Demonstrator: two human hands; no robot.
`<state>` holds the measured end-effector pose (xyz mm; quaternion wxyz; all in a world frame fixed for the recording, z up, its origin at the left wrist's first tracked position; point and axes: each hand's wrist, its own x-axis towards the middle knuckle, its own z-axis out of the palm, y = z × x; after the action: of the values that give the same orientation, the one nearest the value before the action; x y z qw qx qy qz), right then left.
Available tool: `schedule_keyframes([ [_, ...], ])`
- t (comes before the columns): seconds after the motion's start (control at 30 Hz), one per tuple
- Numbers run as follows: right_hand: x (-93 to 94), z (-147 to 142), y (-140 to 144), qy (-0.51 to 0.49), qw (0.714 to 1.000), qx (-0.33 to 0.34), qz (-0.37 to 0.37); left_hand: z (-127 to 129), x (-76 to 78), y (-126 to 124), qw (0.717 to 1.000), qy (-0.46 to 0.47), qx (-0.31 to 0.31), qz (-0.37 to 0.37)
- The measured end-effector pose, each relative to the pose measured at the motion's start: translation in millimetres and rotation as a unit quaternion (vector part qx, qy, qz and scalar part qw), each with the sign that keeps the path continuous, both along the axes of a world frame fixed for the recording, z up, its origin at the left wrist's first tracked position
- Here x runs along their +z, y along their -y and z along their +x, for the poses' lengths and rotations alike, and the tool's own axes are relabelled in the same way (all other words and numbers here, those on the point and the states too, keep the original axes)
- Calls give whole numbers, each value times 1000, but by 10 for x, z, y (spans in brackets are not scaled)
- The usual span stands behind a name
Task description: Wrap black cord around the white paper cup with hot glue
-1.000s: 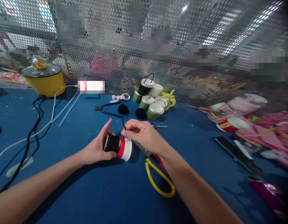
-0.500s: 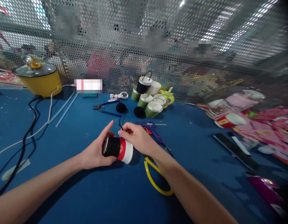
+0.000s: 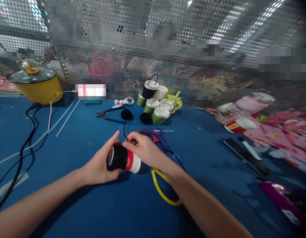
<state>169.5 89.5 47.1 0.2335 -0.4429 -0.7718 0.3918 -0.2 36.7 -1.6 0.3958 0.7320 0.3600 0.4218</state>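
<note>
The blue table [image 3: 98,211] lay bare toward its near edge, a perforated screen [image 3: 217,19] closing the far side. A yellow pot [image 3: 35,84], a cluster of green cups [image 3: 155,105], a blue glue gun [image 3: 156,136] and yellow-handled scissors [image 3: 165,193] stood around. Mid-table, the left hand [image 3: 99,165] gripped a black-wrapped cup [image 3: 124,159], red-banded and white; the right hand [image 3: 144,150] pinched a black cord [image 3: 124,134] against it.

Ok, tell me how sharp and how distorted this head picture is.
Head view: the paper cup between left hand and right hand is sharp; the pink clutter at right is smeared; the perforated screen bows, glaring top right; corners darken.
</note>
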Motion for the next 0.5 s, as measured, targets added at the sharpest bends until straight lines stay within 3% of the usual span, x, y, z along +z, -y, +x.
schedule_keyframes([
  [0.27,23,28,-5,40,998,38,-26,3,-17,27,998,-25,-2,52],
  [0.5,66,57,1,95,993,65,-13,-11,-40,31,997,-48,-18,55],
])
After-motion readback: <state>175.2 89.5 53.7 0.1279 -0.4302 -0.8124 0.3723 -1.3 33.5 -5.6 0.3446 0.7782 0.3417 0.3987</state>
